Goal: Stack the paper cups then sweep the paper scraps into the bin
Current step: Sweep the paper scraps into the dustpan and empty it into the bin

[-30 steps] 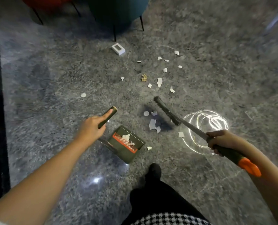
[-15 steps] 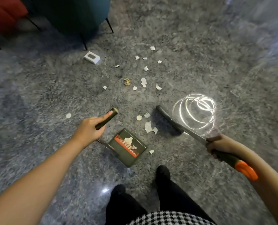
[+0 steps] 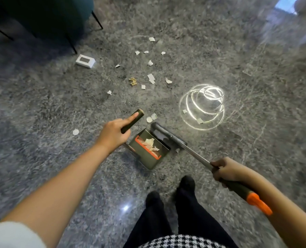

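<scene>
Around broom handle (image 3: 197, 154), right fingers (image 3: 220, 173) tight

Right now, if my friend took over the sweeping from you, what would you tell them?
Left hand: grips the dustpan by its handle, forefinger along it.
Right hand: grips the broom handle; the broom head sits at the dustpan's mouth.
Done: a few white pieces lie inside the dustpan.
Left: many paper scraps lie on the floor farther out. No cups in view, so the stacking can't be judged.
</scene>
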{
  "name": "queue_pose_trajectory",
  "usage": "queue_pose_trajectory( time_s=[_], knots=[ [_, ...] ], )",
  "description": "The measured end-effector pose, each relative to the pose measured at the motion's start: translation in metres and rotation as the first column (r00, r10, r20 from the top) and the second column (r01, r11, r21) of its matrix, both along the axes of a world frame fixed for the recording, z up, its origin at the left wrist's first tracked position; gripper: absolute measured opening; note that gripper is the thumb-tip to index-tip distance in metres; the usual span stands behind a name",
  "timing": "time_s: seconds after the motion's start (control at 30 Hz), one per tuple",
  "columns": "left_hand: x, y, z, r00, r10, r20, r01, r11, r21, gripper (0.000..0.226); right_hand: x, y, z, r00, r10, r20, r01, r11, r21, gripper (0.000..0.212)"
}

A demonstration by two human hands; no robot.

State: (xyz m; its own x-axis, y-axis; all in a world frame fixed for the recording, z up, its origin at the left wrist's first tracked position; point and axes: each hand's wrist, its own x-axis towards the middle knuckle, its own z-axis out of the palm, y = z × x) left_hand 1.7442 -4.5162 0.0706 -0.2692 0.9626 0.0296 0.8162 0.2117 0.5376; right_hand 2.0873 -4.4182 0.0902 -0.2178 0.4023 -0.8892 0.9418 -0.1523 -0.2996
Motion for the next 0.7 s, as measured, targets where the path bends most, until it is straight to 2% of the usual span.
queue_pose_trajectory(
  time_s=[0.17,0.33,0.53,0.7],
  knots=[
    [0.0,-0.002,-0.006,1.0,-0.007,0.012,0.007,1.0,0.007,0.071,0.003,-0.016,0.011,0.998,0.063,-0.03,-0.065,0.996,-0.063,0.045],
    [0.002,-0.008,-0.007,1.0,-0.015,0.006,0.015,1.0,0.008,0.073,0.017,-0.015,0.019,0.999,0.009,-0.044,-0.013,0.997,-0.081,0.062],
    [0.001,-0.022,-0.007,1.0,-0.001,0.023,0.002,0.999,-0.048,0.074,0.033,-0.025,0.027,0.993,-0.103,-0.057,0.101,0.994,-0.037,0.064],
    [-0.006,-0.05,-0.003,0.998,0.047,0.039,-0.046,0.999,-0.021,0.073,0.043,-0.041,0.026,0.976,-0.209,-0.068,0.21,0.978,0.004,0.061]
  ],
)
